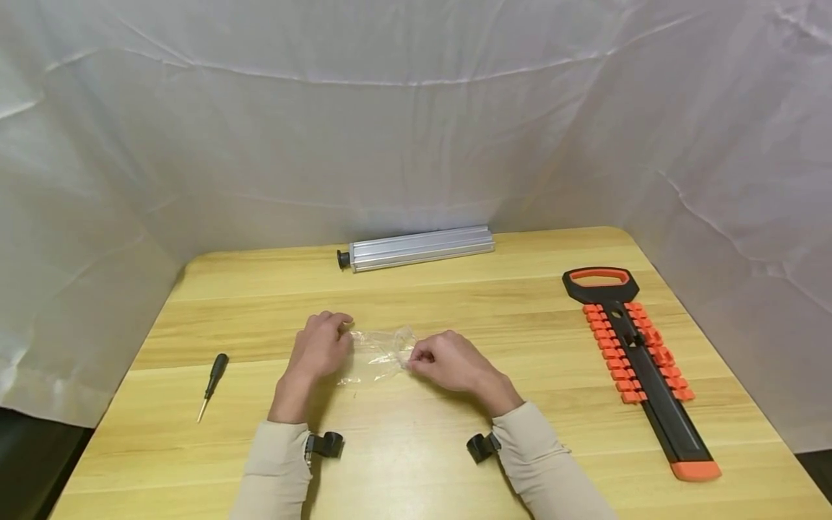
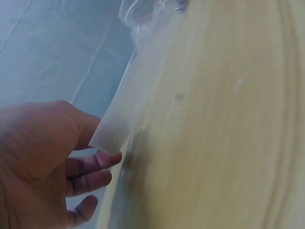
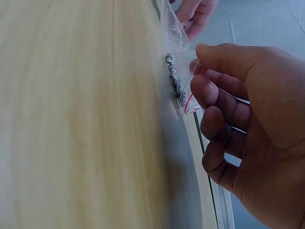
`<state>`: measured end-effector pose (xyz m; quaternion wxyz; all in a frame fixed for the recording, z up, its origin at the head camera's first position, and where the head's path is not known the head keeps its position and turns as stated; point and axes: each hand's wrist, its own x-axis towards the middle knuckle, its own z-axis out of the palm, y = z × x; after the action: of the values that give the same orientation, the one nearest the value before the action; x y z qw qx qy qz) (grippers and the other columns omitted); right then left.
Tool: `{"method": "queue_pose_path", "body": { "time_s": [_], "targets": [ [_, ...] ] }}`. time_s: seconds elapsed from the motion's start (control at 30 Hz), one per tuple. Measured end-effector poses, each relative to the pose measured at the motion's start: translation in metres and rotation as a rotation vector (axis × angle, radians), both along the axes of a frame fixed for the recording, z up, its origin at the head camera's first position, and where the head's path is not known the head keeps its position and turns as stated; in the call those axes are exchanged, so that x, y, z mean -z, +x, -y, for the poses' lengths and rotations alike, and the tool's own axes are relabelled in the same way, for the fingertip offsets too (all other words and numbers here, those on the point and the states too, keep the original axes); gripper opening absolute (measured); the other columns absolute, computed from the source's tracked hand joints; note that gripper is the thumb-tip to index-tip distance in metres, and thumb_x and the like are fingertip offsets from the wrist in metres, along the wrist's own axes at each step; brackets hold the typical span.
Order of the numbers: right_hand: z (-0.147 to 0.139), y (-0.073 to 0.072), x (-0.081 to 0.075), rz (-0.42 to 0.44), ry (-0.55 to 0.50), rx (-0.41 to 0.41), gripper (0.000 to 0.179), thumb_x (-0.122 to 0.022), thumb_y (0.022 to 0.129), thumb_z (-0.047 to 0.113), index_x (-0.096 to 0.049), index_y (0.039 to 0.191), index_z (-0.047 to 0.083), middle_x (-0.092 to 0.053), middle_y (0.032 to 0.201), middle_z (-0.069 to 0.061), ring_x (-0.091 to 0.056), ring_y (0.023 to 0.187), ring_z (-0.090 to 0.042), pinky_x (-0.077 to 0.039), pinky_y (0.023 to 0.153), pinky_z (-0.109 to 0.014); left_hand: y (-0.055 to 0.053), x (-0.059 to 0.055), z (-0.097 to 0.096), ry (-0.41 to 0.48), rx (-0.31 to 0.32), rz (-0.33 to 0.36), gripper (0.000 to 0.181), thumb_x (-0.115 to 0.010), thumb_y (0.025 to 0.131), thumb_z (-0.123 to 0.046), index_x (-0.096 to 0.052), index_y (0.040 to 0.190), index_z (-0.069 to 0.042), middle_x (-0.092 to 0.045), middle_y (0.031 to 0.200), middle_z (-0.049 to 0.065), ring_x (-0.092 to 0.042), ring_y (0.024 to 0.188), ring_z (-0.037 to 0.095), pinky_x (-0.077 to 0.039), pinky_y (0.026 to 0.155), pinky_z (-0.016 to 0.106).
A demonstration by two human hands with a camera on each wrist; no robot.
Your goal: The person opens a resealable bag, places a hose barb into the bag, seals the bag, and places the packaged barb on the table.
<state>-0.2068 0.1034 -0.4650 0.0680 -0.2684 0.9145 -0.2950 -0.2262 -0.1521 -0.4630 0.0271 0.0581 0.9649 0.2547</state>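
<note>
A clear zip-lock plastic bag [image 1: 373,355] lies stretched between both hands above the middle of the table. My left hand [image 1: 318,348] pinches its left end; in the left wrist view the film [image 2: 136,93] runs out from between thumb and fingers. At the other end, my right hand [image 1: 453,362] pinches the bag by its red-lined zip edge between thumb and forefinger. Small dark metal screws [image 3: 173,80] sit inside the bag near that edge, seen in the right wrist view. How many there are is hard to tell.
A screwdriver [image 1: 214,383] with a black handle lies to the left. Along the back edge rests a silver aluminium profile [image 1: 422,249] with a black knob. On the right is a black rack [image 1: 650,368] with orange clips. Pale cloth [image 1: 403,144] hangs around the table.
</note>
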Motion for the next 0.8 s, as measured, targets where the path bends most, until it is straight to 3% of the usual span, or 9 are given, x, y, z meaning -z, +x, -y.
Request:
{"method": "queue_pose_path", "body": {
  "time_s": [0.13,0.3,0.53,0.67,0.8],
  "targets": [
    [-0.001,-0.001,0.0,-0.019,-0.002,-0.003,0.014,-0.067,0.091,0.031,-0.073,0.08,0.025,-0.061,0.067,0.019,-0.047,0.057,-0.001,-0.042,0.06,-0.02,-0.002,-0.003,0.004,-0.015,-0.041,0.025,0.029,-0.051,0.094,-0.022,-0.065,0.118,-0.012,-0.063,0.112,0.009,-0.051,0.11,0.031,-0.039,0.085,0.048],
    [-0.003,0.0,0.001,0.02,0.002,-0.012,0.016,-0.066,0.091,0.032,-0.071,0.078,0.025,-0.058,0.063,0.017,-0.043,0.053,0.0,-0.04,0.057,-0.019,-0.001,-0.004,0.005,-0.037,-0.043,0.042,0.022,-0.052,0.094,-0.021,-0.069,0.107,-0.013,-0.068,0.102,0.005,-0.058,0.102,0.029,-0.041,0.083,0.049],
    [-0.011,0.001,0.001,0.025,0.025,0.019,0.012,-0.068,0.09,0.031,-0.071,0.079,0.027,-0.062,0.066,0.019,-0.045,0.054,-0.001,-0.039,0.055,-0.02,0.003,-0.003,0.001,-0.059,-0.059,0.096,0.021,-0.056,0.091,-0.024,-0.067,0.105,-0.012,-0.067,0.101,0.006,-0.059,0.1,0.028,-0.042,0.084,0.051],
    [-0.015,0.002,0.002,0.017,0.038,0.054,0.009,-0.068,0.089,0.031,-0.072,0.081,0.026,-0.064,0.07,0.019,-0.05,0.058,0.0,-0.043,0.06,-0.02,0.005,-0.005,-0.002,-0.075,-0.027,0.136,0.014,-0.057,0.092,-0.021,-0.066,0.097,-0.013,-0.067,0.097,0.004,-0.059,0.091,0.024,-0.046,0.08,0.047],
    [-0.019,0.002,0.001,0.015,0.03,0.085,0.009,-0.068,0.088,0.028,-0.072,0.081,0.026,-0.064,0.071,0.018,-0.052,0.061,-0.001,-0.046,0.063,-0.021,0.009,-0.011,-0.003,-0.06,0.002,0.169,0.018,-0.057,0.093,-0.025,-0.066,0.101,-0.011,-0.066,0.099,0.006,-0.057,0.088,0.022,-0.047,0.078,0.042]
  ]
}}
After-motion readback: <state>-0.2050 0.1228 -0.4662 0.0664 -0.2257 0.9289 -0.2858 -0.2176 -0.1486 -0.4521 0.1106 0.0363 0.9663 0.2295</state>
